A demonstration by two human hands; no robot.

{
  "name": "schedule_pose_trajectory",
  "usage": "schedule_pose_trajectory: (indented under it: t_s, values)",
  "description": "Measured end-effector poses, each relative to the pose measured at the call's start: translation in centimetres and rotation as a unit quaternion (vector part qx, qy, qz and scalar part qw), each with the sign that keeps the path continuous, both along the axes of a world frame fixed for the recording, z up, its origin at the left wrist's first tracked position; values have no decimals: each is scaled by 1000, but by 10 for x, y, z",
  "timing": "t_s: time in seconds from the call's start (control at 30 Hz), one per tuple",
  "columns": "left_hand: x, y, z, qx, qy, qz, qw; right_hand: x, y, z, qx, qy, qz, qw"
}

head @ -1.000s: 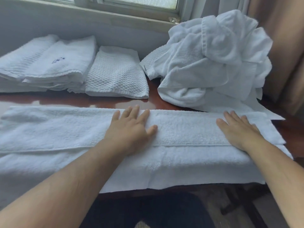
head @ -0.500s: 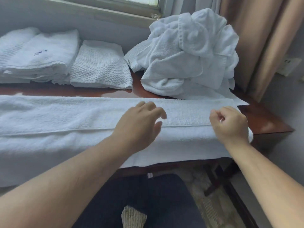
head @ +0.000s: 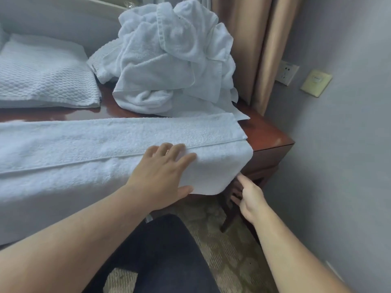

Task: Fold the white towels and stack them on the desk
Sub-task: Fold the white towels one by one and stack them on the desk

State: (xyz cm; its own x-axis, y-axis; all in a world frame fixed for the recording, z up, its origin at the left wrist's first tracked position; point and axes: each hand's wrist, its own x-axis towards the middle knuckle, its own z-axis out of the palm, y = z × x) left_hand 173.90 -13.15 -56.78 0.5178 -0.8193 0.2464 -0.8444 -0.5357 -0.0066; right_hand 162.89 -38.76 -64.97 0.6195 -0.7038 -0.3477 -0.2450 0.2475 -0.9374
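Observation:
A long white towel (head: 74, 149), folded lengthwise, lies across the front of the dark wooden desk (head: 268, 136), and its near edge hangs over the front. My left hand (head: 160, 174) rests flat on the towel near its right end, fingers spread and thumb at the hanging lower edge. My right hand (head: 248, 195) is below the desk's front right corner. Its index finger points up at the towel's hanging corner, and the other fingers are loosely curled with nothing in them. A rumpled pile of white towels (head: 173, 60) sits at the back right of the desk.
A folded waffle-weave towel (head: 42, 81) lies at the back left. Beige curtains (head: 254, 39) and a grey wall with sockets (head: 287, 72) close in the right side. My dark trouser leg (head: 165, 250) is under the desk's front edge.
My view has swung right. The left hand slid right along the towel and lies flat again. The right hand left the towel's top and dropped below the desk's corner.

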Motion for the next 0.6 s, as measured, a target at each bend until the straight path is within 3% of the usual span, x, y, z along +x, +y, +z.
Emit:
schedule_pose_trajectory:
  t_s: [0.07,0.2,0.27,0.37,0.47,0.6]
  values:
    - [1,0,0,5,4,1,1000,-1,2,-1,-33,-4,5,999]
    - [-2,2,2,-1,24,4,1000,-7,10,4,-24,-106,-63,992]
    - [-2,1,2,-19,38,4,999,-7,18,18,-64,-128,-96,985]
    - [-5,-2,7,-67,105,4,992,2,30,53,-101,-182,-133,969]
    - [-11,-4,17,-103,174,-8,979,13,38,90,-78,-244,-117,959]
    - [-9,-4,26,-67,108,-20,992,28,35,127,-4,-309,-55,950]
